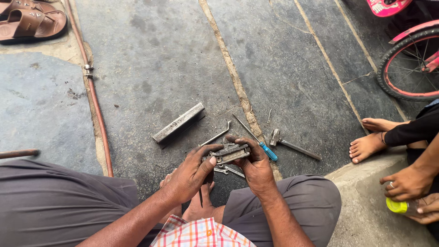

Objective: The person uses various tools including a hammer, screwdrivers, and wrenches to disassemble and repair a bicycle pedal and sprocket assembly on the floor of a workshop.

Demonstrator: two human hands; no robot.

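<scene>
The stone floor (160,55) of grey slabs carries everything here, and the person sits low on it with knees spread. At the far right edge a pink-rimmed bicycle wheel (409,64) leans in, and at the far left corner lies a pair of brown sandals (29,20). A reddish hose (93,91) runs down the left side of the floor. Another person sits at the right, bare feet (370,137) on the slab, a hand (407,183) by a yellow-green cap (396,206).

Nearer the middle a grey metal bar (178,123) lies at an angle, well apart from the small hammer (292,144) to the right. Just beside the hands lie a blue-handled screwdriver (260,139) and a bent rod (217,136).

The small metal block (230,153), seemingly a lock body, is held above the floor between the knees. The left hand (190,176) pinches its near end, thumb on top; the right hand (256,167) has its grip pressed round the far side. I judge the step to be examining or working the part open; a next move would call for a steady hold and one hand freed for a tool
</scene>
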